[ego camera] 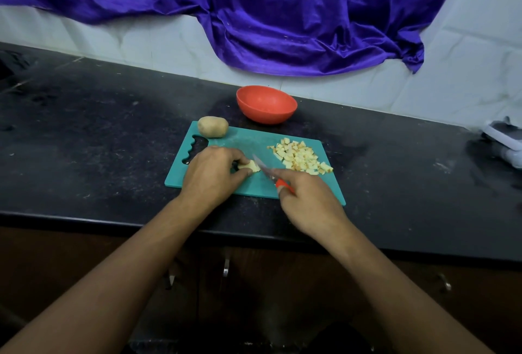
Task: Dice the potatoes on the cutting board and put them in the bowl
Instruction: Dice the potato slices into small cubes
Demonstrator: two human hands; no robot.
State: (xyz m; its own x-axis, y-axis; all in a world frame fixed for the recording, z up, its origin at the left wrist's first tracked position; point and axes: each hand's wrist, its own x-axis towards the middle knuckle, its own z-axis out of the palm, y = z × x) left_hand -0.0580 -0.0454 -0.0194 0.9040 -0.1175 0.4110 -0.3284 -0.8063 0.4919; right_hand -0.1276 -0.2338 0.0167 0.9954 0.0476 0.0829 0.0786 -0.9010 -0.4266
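Cloth (282,14) of deep purple hangs over the tiled wall behind a dark counter (99,127). On the counter lies a teal cutting board (245,141), with a red bowl (267,105) just beyond its far edge. The left hand (210,175) curls its fingers round a potato piece (252,166) at mid-board. The right hand (308,203) grips a red-handled knife (262,168), its blade just beside that piece. A whole potato (212,126) sits at the board's far left corner, and a pile of diced potato (300,157) lies on the right side.
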